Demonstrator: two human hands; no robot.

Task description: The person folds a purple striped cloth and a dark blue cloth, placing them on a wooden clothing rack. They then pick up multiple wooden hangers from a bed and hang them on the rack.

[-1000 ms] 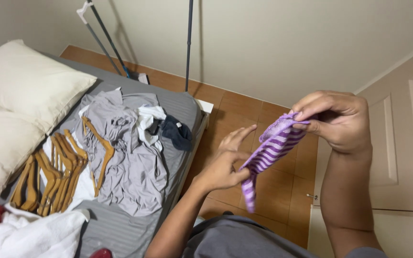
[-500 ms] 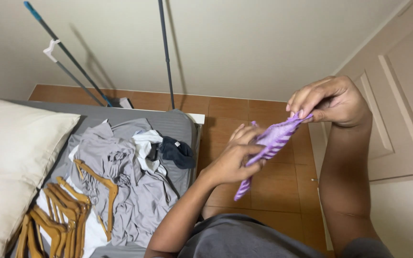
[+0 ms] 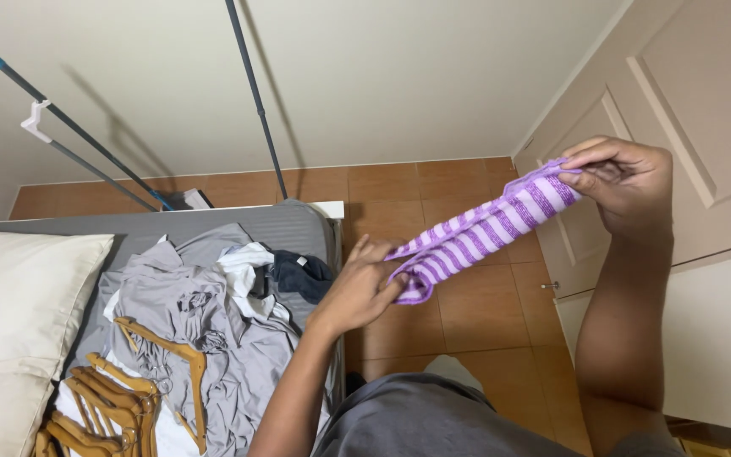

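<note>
Where a moment ago the purple-and-white striped cloth point(image 3: 480, 230) hung bunched and slack from your raised hand, you now have it drawn out into a long, nearly taut band between both hands — so the straightening is well under way, and the piece looks ready, I'd judge, to be smoothed or folded. Your view has also swung toward the wall, showing more of the bed and less of the pillows.

Your right hand point(image 3: 623, 182) is up near the cupboard door point(image 3: 678, 127), fingers closed in a pinch on the upper end of the cloth. Your left hand point(image 3: 361, 288) sits lower, just beside the foot corner of the bed point(image 3: 298, 222), thumb and fingers closed on the lower end — gripping, not merely touching.

The cloth hangs in the air over the brown tiled floor point(image 3: 467, 313), clear of the bed. On the bed lie grey clothes point(image 3: 184, 313), a dark garment point(image 3: 302, 275) and wooden hangers point(image 3: 129, 398).
</note>
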